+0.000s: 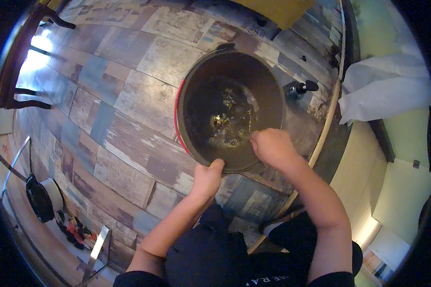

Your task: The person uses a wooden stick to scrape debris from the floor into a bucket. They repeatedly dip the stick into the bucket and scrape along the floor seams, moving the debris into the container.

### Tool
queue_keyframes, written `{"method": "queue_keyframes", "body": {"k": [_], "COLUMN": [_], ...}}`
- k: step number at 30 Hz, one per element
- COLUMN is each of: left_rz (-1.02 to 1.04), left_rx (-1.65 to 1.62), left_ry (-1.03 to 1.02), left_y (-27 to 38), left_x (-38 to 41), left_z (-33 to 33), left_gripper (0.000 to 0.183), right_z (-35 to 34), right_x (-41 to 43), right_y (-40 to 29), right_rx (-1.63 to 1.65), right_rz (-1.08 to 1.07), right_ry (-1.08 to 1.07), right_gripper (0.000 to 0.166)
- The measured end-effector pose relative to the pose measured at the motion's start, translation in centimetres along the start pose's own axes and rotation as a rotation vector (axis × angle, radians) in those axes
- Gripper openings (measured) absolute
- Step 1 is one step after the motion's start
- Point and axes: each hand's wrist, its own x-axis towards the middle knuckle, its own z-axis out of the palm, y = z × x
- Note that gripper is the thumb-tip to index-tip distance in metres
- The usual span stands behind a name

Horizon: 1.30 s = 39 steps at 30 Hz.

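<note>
A large dark round bucket [233, 61] with a red handle along its left side stands on the wood-patterned floor in front of me. Foam and bubbles show on the liquid at its bottom. My left hand [209, 179] grips the bucket's near rim, thumb on top. At the near right rim is my right hand [272, 146], its fingers curled over the inside of the bucket; whether they hold anything is hidden. Just right of the bucket stands a bottle with a black pump top [301, 88].
A white cloth or plastic sheet [384, 88] hangs at the right. Dark curved furniture legs [32, 103] stand at the left. A black object beside a white round container [53, 193] lies lower left, near a metal strip [100, 244]. Something yellow [280, 12] is at the top.
</note>
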Motion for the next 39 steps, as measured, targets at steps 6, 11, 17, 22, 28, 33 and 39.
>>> {"method": "queue_keyframes", "body": {"k": [6,11,17,22,28,33,39], "left_rz": [0.181,0.188,0.331,0.116,0.094,0.050,0.131], "left_rx": [0.111,0.234,0.205,0.090,0.223,0.132,0.077], "left_ry": [-0.018,0.020,0.025,0.002,0.028,0.031,0.015], "left_y": [0.2,0.7,-0.4,0.3,1.8,1.3,0.5], "left_x": [-0.6,-0.8,-0.3,-0.6,-1.4,-0.9,-0.7], "left_z": [1.0,1.5,1.2,1.4,1.8,1.7,1.7], "left_gripper": [0.039,0.037,0.030,0.038,0.037,0.039,0.040], "right_z": [0.1,0.6,0.6,0.2,-0.1,0.1,-0.4], "right_x": [-0.2,-0.2,-0.3,-0.4,-0.5,-1.0,-0.8], "right_y": [0.8,1.8,2.4,2.5,2.2,1.8,1.4], "right_rx": [-0.002,-0.020,0.028,0.076,0.085,0.116,0.078], "right_rz": [0.029,0.133,0.151,0.162,0.172,0.094,0.079], "right_ry": [0.049,-0.004,0.106,0.036,0.032,0.001,-0.004], "right_gripper": [0.014,0.017,0.016,0.023,0.025,0.026,0.025]}}
